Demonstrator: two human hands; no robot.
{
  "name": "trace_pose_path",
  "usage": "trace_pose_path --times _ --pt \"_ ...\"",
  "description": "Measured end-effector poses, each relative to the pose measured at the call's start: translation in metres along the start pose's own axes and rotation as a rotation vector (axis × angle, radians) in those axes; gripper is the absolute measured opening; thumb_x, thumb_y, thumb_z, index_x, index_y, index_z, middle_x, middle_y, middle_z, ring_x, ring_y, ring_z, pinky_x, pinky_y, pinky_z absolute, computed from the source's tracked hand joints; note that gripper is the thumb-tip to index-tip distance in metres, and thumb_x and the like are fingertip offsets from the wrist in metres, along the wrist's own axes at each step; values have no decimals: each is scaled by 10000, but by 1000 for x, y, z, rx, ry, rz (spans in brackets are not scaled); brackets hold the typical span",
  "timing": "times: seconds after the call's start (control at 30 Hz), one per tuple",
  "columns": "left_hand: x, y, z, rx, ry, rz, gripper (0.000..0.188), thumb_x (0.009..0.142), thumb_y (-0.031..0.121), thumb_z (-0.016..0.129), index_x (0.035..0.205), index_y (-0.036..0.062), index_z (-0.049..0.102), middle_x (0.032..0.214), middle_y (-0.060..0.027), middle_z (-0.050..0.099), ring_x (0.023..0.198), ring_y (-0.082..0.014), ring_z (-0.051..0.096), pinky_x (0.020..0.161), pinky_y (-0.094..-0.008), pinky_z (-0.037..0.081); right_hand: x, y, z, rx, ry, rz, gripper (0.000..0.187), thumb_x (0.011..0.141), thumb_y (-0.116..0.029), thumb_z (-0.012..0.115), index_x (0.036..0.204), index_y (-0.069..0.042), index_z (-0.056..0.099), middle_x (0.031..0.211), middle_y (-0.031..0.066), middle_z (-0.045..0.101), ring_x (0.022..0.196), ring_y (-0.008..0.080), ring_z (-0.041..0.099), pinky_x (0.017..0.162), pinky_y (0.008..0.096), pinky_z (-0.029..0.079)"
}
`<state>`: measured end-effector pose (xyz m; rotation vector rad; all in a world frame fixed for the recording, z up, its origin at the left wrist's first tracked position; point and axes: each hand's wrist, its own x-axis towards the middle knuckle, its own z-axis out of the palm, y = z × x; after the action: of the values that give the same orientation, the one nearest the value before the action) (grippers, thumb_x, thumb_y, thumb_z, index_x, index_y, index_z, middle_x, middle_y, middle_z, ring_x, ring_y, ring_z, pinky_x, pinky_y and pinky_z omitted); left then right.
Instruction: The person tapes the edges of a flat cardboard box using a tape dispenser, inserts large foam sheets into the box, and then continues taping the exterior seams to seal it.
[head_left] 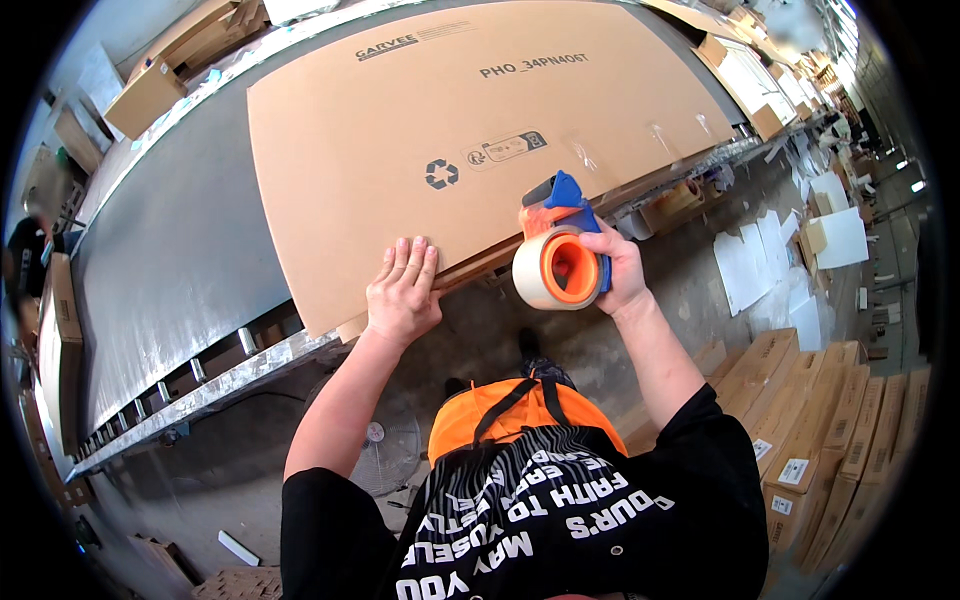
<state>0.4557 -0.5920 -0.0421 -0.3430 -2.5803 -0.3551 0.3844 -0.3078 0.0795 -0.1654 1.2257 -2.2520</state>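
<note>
A large flat cardboard box (pixel 380 150) lies on the conveyor belt (pixel 180 250), its near edge toward me. My left hand (pixel 403 290) rests on the box's near edge with its fingers stretched out flat on the top. In my right hand (pixel 622 265) is a blue and orange tape dispenser (pixel 566 195), gripped by its blue handle. A wide roll of pale tape (pixel 530 275) sits on its orange hub. The dispenser is held at the box's near edge, to the right of my left hand; whether it touches the cardboard I cannot tell.
Long cartons (pixel 800 430) stand stacked at the lower right. White sheets (pixel 755 260) litter the floor on the right. A floor fan (pixel 385 445) stands below the conveyor's metal edge (pixel 230 375). Another person (pixel 30 250) is at the far left, beside another carton (pixel 60 330).
</note>
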Motion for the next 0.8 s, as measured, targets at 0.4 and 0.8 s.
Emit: trace_pose_path --times 0.4,0.8 --pt "-4 2 -10 -305 155 -227 659 844 425 750 1290 28 472 1167 -129 708 1090 -353 683 947 -433 554 32 68 33 -62 -48 242 537 848 -83 558 1365 50 499 1203 154 658 1056 227 675 947 355 559" --pt "-1 2 -8 -125 263 -170 338 887 284 711 1105 38 634 1136 -107 721 1083 -309 695 965 -422 548 39 76 51 -197 -46 257 513 839 -76 626 1342 -1 562 1019 76 694 776 109 654 701 230 552"
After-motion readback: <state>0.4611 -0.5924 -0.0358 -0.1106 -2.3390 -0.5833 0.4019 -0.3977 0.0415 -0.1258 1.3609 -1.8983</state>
